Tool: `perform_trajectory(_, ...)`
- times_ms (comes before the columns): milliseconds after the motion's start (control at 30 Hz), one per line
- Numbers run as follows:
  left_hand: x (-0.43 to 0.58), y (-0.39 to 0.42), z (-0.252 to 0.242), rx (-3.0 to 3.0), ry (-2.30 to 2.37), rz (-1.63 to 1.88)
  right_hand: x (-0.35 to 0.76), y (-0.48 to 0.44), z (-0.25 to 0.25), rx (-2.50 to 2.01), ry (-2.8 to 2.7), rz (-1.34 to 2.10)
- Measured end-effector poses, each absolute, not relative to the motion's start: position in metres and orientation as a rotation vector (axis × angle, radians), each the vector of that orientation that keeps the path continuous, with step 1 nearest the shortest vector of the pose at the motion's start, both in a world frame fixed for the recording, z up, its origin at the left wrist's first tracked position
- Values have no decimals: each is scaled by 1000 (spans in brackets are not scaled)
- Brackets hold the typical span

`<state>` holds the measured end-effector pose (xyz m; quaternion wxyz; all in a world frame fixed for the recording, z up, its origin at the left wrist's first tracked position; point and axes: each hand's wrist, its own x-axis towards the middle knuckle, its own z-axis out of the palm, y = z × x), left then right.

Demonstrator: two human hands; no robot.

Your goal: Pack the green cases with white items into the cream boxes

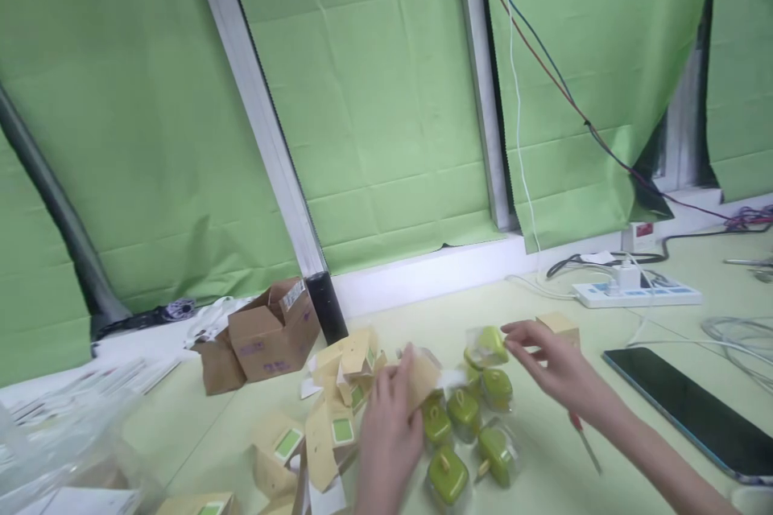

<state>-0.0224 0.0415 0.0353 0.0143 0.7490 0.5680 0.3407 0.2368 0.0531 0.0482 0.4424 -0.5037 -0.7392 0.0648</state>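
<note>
My left hand [391,438] is closed around a small kraft-paper box [423,380], slightly blurred, with a whitish flap at its side. My right hand [555,366] has thumb and forefinger pinched at the edge of a rounded green case in clear wrap [490,344]. That case is held just above several more green cases [464,412] in clear wrap, some with a beige loop on top. Left of my left hand lies a heap of opened kraft boxes [323,438] with green labels.
An open brown carton [274,330] stands at the back left. On the right are a dark tablet or phone [694,410], a red-handled screwdriver [584,441], a small kraft box [559,327] and a white power strip [637,294] with cables. Clear plastic [78,451] lies front left.
</note>
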Motion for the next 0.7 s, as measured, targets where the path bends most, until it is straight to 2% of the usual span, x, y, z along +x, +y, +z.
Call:
perform_trajectory(67,-29,47,38,1993,1754,1241,258,59,50,-1490,-1906,107)
perform_trajectory(167,-28,52,40,1482,1482,1468,279,66,42,-1766,-2070,-63)
perform_trajectory(300,-12,47,44,941,1152,1478,274,67,30,-1788,-2143,-53)
perform_trajectory(400,2,39,46,803,1041,1382,245,60,30,-1546,-2121,-205)
perform_trajectory(533,14,38,40,774,910,1284,194,50,32,-841,-2211,-585)
perform_trajectory(700,15,44,41,626,832,1220,173,49,26,-516,-2090,-877)
